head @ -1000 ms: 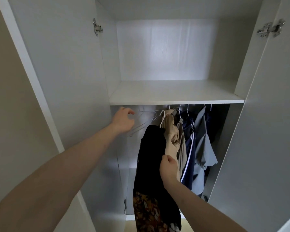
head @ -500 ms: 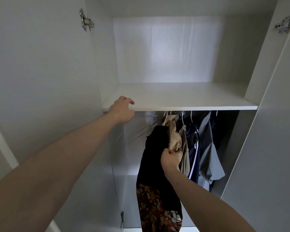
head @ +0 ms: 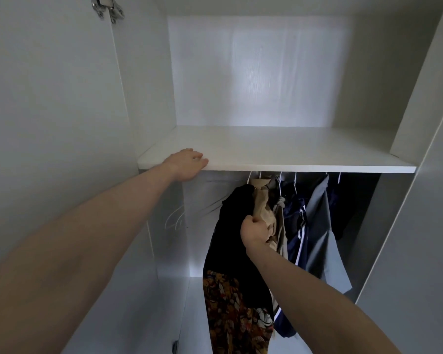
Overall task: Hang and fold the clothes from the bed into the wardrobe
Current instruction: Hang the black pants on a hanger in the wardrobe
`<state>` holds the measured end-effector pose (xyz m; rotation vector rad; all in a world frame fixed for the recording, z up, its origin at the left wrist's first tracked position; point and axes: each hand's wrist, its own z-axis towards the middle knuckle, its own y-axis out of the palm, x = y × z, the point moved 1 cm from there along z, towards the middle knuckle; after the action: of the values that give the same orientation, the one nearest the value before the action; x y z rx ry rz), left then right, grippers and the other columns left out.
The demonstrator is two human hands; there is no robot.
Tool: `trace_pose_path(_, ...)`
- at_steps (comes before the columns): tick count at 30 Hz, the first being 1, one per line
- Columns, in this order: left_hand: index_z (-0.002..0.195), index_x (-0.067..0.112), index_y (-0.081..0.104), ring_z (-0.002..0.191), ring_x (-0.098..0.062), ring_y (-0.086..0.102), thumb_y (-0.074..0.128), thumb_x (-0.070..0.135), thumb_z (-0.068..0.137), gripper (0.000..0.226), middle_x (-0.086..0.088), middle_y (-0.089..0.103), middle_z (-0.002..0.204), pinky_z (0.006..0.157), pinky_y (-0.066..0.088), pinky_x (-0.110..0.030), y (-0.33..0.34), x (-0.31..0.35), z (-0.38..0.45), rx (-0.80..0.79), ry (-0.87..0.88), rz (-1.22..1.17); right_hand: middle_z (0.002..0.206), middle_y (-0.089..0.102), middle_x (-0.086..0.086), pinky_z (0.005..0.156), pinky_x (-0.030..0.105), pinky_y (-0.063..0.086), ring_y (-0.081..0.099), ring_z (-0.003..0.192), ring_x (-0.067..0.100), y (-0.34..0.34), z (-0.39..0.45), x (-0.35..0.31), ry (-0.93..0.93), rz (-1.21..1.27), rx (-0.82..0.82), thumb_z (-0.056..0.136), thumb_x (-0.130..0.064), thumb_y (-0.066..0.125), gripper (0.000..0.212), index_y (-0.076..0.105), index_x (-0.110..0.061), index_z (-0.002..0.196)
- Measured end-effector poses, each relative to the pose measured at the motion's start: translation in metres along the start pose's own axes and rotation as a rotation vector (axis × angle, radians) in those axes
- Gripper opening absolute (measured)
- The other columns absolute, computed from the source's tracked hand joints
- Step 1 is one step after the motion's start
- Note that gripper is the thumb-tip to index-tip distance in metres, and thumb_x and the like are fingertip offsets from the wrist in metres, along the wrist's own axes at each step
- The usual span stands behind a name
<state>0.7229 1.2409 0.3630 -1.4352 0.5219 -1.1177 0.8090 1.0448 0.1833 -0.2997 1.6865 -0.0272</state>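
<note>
I look into an open white wardrobe. My right hand (head: 253,232) grips a black garment (head: 230,231) with a floral patterned lower part (head: 230,312), holding it up under the shelf beside a beige garment (head: 262,208). My left hand (head: 187,163) rests on the front left edge of the white shelf (head: 292,155), fingers over its top. Under the shelf, navy (head: 296,226) and grey (head: 322,236) clothes hang on white hangers from a rail that the shelf hides.
The left door (head: 49,111) and right door (head: 420,226) stand open on either side of me. Bare white hangers (head: 174,218) show faintly at the left end under the shelf. The wardrobe floor (head: 195,315) lies below the hanging clothes.
My left hand rose from the bare hangers under the shelf to the shelf's front edge. The view moved closer and tilted up. My right hand keeps its hold on the black garment.
</note>
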Motion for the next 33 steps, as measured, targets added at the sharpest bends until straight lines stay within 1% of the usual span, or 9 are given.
trace_pose_path(6,0.156,0.03,0.041,0.151,-0.02,0.033,0.034,0.072,0.098,0.072,0.007,0.037,0.163,0.125,0.023,-0.036,0.004,-0.007,0.015,-0.023,0.01,0.01,0.077,0.06,0.012,0.068,0.028,0.039,0.062,0.087,0.034,0.01,0.034,-0.009,-0.03,0.01,0.03,0.103,-0.016,0.046,0.035,0.061,-0.001,0.076)
trace_pose_path(8,0.156,0.033,0.041,0.152,-0.02,0.031,0.033,0.078,0.095,0.076,0.008,0.035,0.164,0.125,0.021,-0.036,0.002,-0.011,0.019,-0.04,0.01,0.006,0.081,0.058,0.011,0.064,0.026,0.036,0.06,0.081,0.029,0.01,0.042,-0.014,-0.066,-0.052,0.055,0.105,-0.018,0.045,0.034,0.066,0.001,0.086)
trace_pose_path(10,0.156,0.035,0.04,0.153,-0.02,0.03,0.032,0.082,0.092,0.08,0.009,0.034,0.165,0.126,0.02,-0.038,0.002,-0.014,0.022,-0.044,0.01,0.009,0.085,0.056,0.011,0.057,0.027,0.031,0.049,0.071,0.019,0.008,0.047,-0.021,-0.096,-0.152,0.082,0.107,-0.022,0.045,0.036,0.071,0.003,0.1)
trace_pose_path(13,0.156,0.036,0.039,0.152,-0.018,0.03,0.03,0.085,0.089,0.083,0.01,0.033,0.165,0.126,0.02,-0.039,0.004,-0.018,0.024,-0.047,0.025,0.011,0.108,0.07,0.018,0.072,0.027,0.031,0.062,0.094,0.03,0.009,0.058,-0.03,-0.082,-0.22,0.057,0.108,-0.028,0.042,0.039,0.07,-0.002,0.111)
trace_pose_path(15,0.156,0.037,0.038,0.152,-0.018,0.03,0.029,0.085,0.09,0.083,0.011,0.033,0.165,0.125,0.02,-0.038,0.004,-0.019,0.025,-0.037,0.033,0.023,0.119,0.069,0.022,0.079,0.03,0.038,0.064,0.11,0.037,0.011,0.068,-0.033,-0.069,-0.205,0.042,0.108,-0.029,0.041,0.04,0.068,-0.001,0.117)
trace_pose_path(19,0.156,0.038,0.037,0.152,-0.018,0.029,0.027,0.085,0.091,0.081,0.013,0.031,0.165,0.123,0.019,-0.04,0.003,-0.019,0.024,-0.023,0.043,0.064,0.129,0.065,0.026,0.099,0.042,0.05,0.061,0.119,0.043,0.012,0.086,-0.04,-0.065,-0.196,0.043,0.107,-0.028,0.042,0.043,0.063,0.003,0.13)
trace_pose_path(24,0.156,0.04,0.038,0.152,-0.017,0.031,0.025,0.09,0.086,0.087,0.013,0.032,0.165,0.122,0.022,-0.04,0.003,-0.026,0.028,-0.011,0.057,0.09,0.127,0.067,0.023,0.104,0.045,0.05,0.063,0.117,0.041,0.007,0.109,-0.044,-0.112,-0.291,0.022,0.105,-0.029,0.042,0.042,0.062,-0.002,0.131)
trace_pose_path(28,0.152,0.044,0.041,0.149,-0.018,0.035,0.018,0.101,0.069,0.103,0.015,0.037,0.162,0.122,0.027,-0.042,0.004,-0.03,0.032,0.014,0.064,0.09,0.126,0.067,0.024,0.102,0.045,0.051,0.063,0.117,0.043,0.006,0.112,-0.03,-0.106,-0.407,0.036,0.106,-0.031,0.041,0.045,0.063,0.002,0.128)
trace_pose_path(33,0.148,0.047,0.045,0.148,-0.017,0.037,0.019,0.104,0.068,0.102,0.018,0.04,0.16,0.119,0.029,-0.042,0.006,-0.036,0.037,0.06,0.075,0.1,0.13,0.064,0.023,0.101,0.048,0.053,0.062,0.119,0.043,0.004,0.11,-0.008,-0.08,-0.486,0.014,0.105,-0.029,0.045,0.043,0.062,0.001,0.13)
